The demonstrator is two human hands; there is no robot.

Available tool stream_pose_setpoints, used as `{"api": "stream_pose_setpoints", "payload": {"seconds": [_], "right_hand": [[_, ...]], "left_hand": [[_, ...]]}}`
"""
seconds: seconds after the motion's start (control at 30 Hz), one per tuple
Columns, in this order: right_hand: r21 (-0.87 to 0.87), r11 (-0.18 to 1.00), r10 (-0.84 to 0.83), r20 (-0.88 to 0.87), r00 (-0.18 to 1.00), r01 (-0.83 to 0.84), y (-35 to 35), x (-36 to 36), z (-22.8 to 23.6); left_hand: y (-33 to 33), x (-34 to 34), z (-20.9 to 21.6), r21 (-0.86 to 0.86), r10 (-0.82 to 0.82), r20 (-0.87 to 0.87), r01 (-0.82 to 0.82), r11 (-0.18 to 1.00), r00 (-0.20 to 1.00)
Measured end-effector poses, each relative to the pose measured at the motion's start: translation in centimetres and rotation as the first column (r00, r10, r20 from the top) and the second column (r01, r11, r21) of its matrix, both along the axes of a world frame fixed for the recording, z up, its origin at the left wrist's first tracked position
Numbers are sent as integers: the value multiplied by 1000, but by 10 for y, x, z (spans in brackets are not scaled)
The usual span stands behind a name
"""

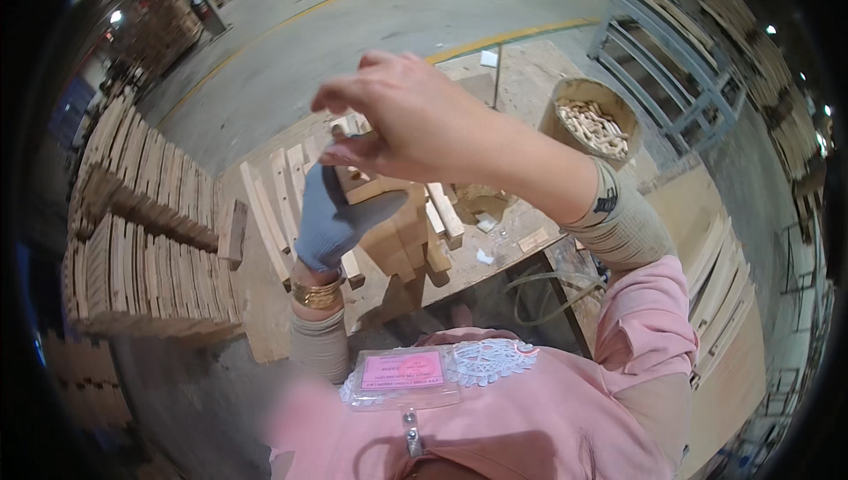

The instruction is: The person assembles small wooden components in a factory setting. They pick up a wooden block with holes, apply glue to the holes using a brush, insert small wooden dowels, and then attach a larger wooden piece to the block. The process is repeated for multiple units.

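Note:
My left hand (329, 219), in a grey-blue glove, is closed around a light wooden piece (360, 187) over the worktable. Just above and beyond it is my bare right hand (393, 113), its fingers curled toward the thumb in a pinch. A small wooden end shows by those fingertips, but I cannot make out what they hold. Brown wooden blocks (393, 241) stand beneath and beside the gloved thumb. Long wooden strips (265, 215) lie to the left of my left hand. A round tub (565, 96) holding many short wooden dowels (594, 127) stands beyond my right forearm.
Tall stacks of wooden slats (150, 259) rise at the left. A thin upright rod (497, 78) stands at the table's far side. A hose (530, 303) loops under the near edge. More strips lie on a board (733, 374) at right; a grey metal rack (662, 65) stands behind.

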State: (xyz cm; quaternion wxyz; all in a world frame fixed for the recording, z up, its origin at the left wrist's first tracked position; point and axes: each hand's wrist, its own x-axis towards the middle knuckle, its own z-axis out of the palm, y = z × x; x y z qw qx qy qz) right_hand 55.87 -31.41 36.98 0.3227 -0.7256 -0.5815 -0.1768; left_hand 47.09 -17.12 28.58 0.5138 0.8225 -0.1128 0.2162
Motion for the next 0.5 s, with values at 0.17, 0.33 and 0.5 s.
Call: {"api": "stream_pose_setpoints", "payload": {"seconds": [0.17, 0.33, 0.5], "right_hand": [[13, 988, -146, -286, 947, 156, -95, 82, 13], [-498, 552, -811, -132, 571, 669, -245, 211, -94], [-623, 123, -939, 179, 294, 772, -263, 245, -195]], "left_hand": [[-1, -9, 3, -307, -13, -191, -47, 950, 982], [-3, 1, 4, -345, -57, -226, -25, 938, 972], [2, 0, 2, -294, 20, -239, -92, 951, 971]]}}
